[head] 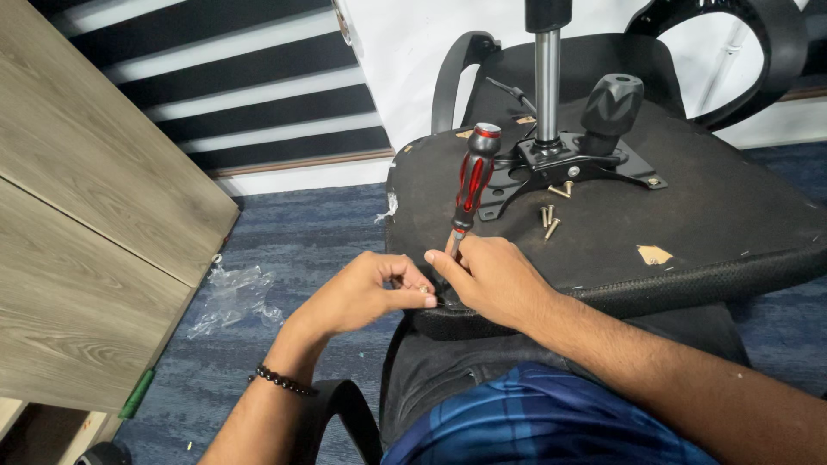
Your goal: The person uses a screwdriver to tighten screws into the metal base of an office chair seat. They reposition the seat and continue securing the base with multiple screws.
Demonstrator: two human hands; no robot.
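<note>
A red-and-black screwdriver [472, 182] stands tilted on the near edge of an upturned black chair seat [724, 215], its tip down at the rim and its handle leaning away toward the metal mounting plate [560, 164] at the seat's middle. The right hand [491, 277] is closed around the lower shaft, fingers curled against the seat's padded rim. Just left of the screwdriver tip, the left hand [366, 293] pinches a small brass-coloured screw [425, 291] between thumb and forefinger, nearly touching the right hand. A beaded bracelet [280, 380] circles the left wrist.

Beyond the screwdriver, a few loose screws [549, 217] lie on the seat just in front of the plate, from which a chrome column [546, 77] rises beside a black knob [612, 102]. Left of the seat, on blue carpet [293, 241], lies a crumpled clear plastic bag [233, 297], next to a wooden cabinet [77, 224].
</note>
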